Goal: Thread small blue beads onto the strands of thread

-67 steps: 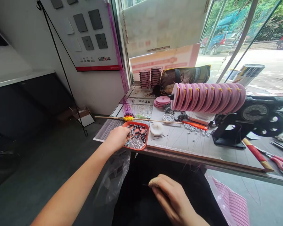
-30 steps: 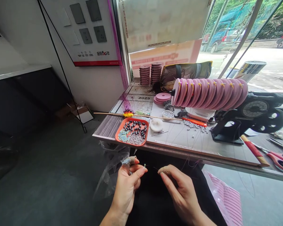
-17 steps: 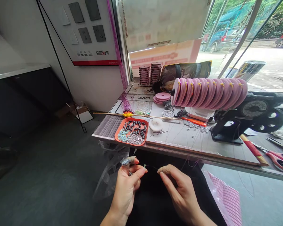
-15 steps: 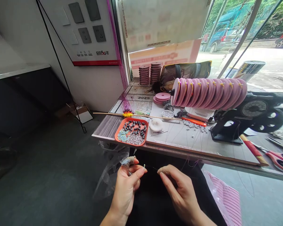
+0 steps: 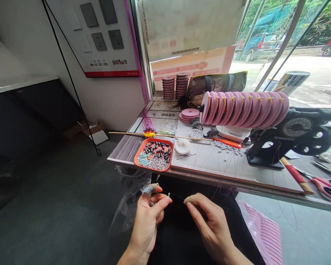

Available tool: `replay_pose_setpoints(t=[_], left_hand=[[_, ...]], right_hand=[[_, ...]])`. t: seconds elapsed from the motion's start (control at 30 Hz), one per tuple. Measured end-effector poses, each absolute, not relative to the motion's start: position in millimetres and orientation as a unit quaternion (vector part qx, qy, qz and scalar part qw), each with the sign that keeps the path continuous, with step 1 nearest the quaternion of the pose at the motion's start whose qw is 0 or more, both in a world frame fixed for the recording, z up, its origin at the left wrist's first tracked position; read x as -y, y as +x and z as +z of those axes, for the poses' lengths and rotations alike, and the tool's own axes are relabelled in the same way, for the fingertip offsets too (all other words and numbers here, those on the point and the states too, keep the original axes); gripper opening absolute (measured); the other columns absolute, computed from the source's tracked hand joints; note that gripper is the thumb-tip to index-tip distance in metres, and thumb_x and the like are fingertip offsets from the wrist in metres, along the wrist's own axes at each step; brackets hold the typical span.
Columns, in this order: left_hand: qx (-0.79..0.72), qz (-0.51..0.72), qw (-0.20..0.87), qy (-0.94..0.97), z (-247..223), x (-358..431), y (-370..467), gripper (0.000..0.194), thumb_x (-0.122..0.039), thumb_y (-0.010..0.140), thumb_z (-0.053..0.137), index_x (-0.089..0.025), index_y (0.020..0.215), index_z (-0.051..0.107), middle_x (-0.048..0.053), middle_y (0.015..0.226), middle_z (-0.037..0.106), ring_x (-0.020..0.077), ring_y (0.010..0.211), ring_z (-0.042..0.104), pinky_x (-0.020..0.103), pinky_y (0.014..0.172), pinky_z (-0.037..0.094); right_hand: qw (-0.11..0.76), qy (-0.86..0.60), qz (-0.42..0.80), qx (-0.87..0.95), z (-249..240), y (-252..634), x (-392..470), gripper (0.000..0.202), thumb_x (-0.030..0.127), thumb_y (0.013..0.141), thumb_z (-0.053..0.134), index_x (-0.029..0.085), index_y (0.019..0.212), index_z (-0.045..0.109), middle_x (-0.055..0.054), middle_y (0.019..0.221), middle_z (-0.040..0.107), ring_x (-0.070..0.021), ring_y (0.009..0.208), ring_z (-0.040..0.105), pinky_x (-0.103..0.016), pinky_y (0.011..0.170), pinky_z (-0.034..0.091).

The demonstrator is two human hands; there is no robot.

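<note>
My left hand (image 5: 147, 221) is closed in a pinch, holding a small pale green tube (image 5: 169, 195) upright at the tips of thumb and finger. Greyish cloth (image 5: 148, 189) is wrapped about its index finger. To the right, my right hand (image 5: 213, 224) pinches a thin thread-like line (image 5: 179, 196), which runs across the gap toward the tube. A beige finger cover (image 5: 192, 199) sits on its index finger. Whether the line passes through the tube is too small to tell. Both hands are in front of the table edge, above a dark lap.
On the table (image 5: 198, 165), an orange tray (image 5: 136, 159) holds black pieces, green tubes and metal beads. Behind lie a thin stick (image 5: 121, 133) and a white spool (image 5: 182, 146). A black winding machine (image 5: 295, 129) carries pink foam discs (image 5: 245, 109); scissors (image 5: 324, 186) lie at right.
Almost nothing differs. Both hands keep their pinches in the same places, and the thin line between them hangs slightly differently.
</note>
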State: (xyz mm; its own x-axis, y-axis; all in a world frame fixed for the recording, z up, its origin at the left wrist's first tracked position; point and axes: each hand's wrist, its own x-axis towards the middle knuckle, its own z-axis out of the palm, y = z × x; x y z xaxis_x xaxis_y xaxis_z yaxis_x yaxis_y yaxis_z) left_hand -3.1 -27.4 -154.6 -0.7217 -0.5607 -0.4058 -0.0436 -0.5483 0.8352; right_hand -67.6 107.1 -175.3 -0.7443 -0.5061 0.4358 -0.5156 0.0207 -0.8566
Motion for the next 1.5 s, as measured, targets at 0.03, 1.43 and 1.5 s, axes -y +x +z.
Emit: replay_pose_setpoints(t=[0.03,1.43,1.5], left_hand=[[0.449,-0.813,0.158,0.336,-155,27,-3,0.037,-0.020,0.054,0.080,-0.016,0.082,0.056,-0.006,0.055,0.057,-0.0024,0.037,0.026,0.011,0.035,0.014],[0.460,-0.797,0.183,0.347,-159,30,-2,0.038,-0.021,0.055,0.080,-0.017,0.084,0.056,-0.006,0.055,0.057,-0.0017,0.036,0.028,0.011,0.036,0.015],[0.460,-0.791,0.188,0.357,-161,33,0,0.039,-0.022,0.055,0.080,-0.017,0.085,0.056,-0.006,0.055,0.058,-0.0017,0.036,0.028,0.011,0.036,0.016]], right_hand=[[0.006,0.357,0.602,0.714,-175,-68,-107,0.014,0.019,0.087,0.048,0.018,0.078,0.058,-0.001,0.068,0.060,-0.0112,0.059,0.058,-0.018,0.056,0.046],[-0.192,0.311,0.661,0.655,-178,-64,-92,0.027,0.037,0.088,0.048,0.016,0.075,0.059,0.000,0.066,0.056,-0.0113,0.060,0.049,-0.020,0.057,0.042],[-0.234,0.298,0.674,0.634,-182,-62,-86,0.029,0.040,0.087,0.049,0.016,0.073,0.058,0.002,0.062,0.050,-0.0101,0.058,0.044,-0.020,0.056,0.039]])
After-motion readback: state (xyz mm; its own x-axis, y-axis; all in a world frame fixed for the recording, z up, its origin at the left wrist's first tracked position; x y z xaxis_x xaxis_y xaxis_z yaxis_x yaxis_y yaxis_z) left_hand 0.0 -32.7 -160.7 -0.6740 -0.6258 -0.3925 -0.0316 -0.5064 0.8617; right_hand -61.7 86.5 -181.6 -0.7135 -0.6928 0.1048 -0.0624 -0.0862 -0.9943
